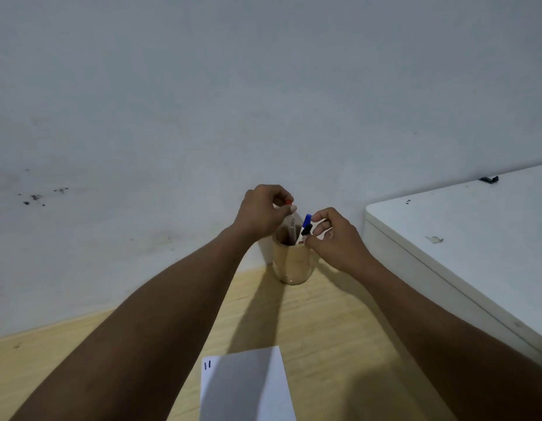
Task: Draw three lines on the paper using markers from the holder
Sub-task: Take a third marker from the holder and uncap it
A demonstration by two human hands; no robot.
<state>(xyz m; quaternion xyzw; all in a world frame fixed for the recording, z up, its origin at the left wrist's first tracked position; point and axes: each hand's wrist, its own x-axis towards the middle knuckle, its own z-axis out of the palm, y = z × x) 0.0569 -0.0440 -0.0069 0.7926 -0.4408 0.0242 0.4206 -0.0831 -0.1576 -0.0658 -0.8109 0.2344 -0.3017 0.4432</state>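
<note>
A tan cup-shaped holder (pixel 294 262) stands on the wooden table (pixel 339 314) against the wall. My left hand (pixel 263 212) hovers over its rim, pinching the red-capped top of a marker (pixel 289 202) whose pale body reaches down into the holder. My right hand (pixel 336 238) is at the holder's right rim, fingers closed around a blue-capped marker (pixel 307 220) with a dark part below the cap. A white sheet of paper (pixel 248 387) lies near me at the bottom, with two short dark lines (pixel 207 365) at its top left corner.
A white wall (pixel 263 101) rises right behind the holder. A white box-like surface (pixel 476 238) higher than the table fills the right side, with a small dark object (pixel 488 179) at its far edge. My forearms cross the table toward the holder.
</note>
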